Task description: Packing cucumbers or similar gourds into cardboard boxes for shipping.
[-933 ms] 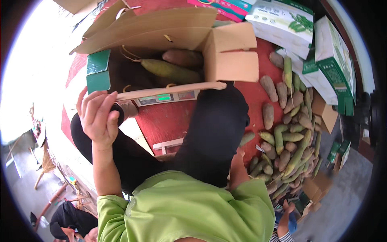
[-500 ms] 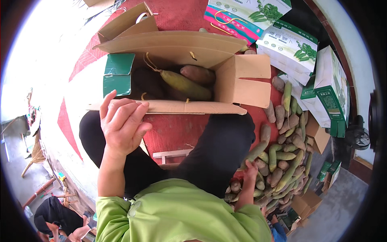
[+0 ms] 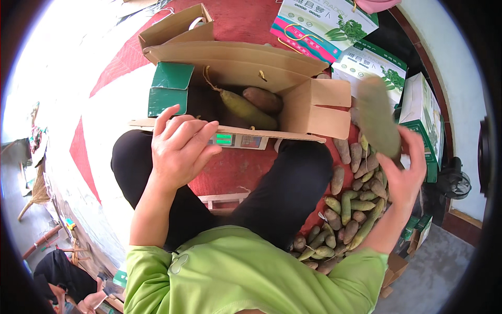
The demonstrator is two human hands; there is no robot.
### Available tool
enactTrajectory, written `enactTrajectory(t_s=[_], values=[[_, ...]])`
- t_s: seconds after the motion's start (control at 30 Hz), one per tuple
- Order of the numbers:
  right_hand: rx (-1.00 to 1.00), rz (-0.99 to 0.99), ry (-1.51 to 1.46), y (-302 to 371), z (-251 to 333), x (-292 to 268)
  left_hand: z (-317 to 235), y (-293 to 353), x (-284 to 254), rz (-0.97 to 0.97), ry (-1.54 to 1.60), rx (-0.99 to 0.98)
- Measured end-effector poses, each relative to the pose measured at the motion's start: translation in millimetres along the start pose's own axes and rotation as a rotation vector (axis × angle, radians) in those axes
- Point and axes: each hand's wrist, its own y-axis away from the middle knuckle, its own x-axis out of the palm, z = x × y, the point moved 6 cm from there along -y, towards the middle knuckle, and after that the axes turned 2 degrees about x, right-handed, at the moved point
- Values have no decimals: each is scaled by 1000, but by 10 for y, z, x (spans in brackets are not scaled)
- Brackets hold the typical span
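Observation:
My right hand [image 3: 408, 168] is raised at the right, closed round the lower end of a large green radish [image 3: 375, 112] that is blurred by motion. Across my knees an opened cardboard carton [image 3: 294, 100] shows its brown inside. In it lie a long green radish [image 3: 246, 111] with a thin root tail and a browner, soil-covered radish [image 3: 264, 99]; its left part is in dark shadow. My left hand [image 3: 180, 149] rests against the carton's near flap, fingers apart with their tips at its edge. To my right, a pile of green and brownish radishes [image 3: 348, 220] covers the floor.
White-and-green cartons [image 3: 368, 65] stand at the far right. A smaller open brown box [image 3: 178, 29] sits beyond the carton. A black fan [image 3: 454, 180] is near the right wall, and another person [image 3: 68, 280] is at the lower left.
My right hand has come up from the pile, bringing the large radish up and to the right. My left hand has shifted a little right, still at the flap.

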Motion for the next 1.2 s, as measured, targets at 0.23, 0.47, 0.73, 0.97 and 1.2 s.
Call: enactTrajectory(t_s=[0.23, 0.47, 0.73, 0.97, 1.2], values=[[-502, 370, 224, -609, 940, 1133, 10, 5, -28, -13, 42, -13], [-369, 790, 285, -842, 1305, 2286, 25, -37, -46, -36, 43, 5], [-248, 586, -241, -900, 1114, 1669, 93, -12, -25, -85, -37, -5], [217, -58, -622, -141, -175, 672, 63, 7, -41, -128, -52, -14], [668, 67, -660, 1443, -1852, 1417, 24, -2, -20, -135, -67, -3]])
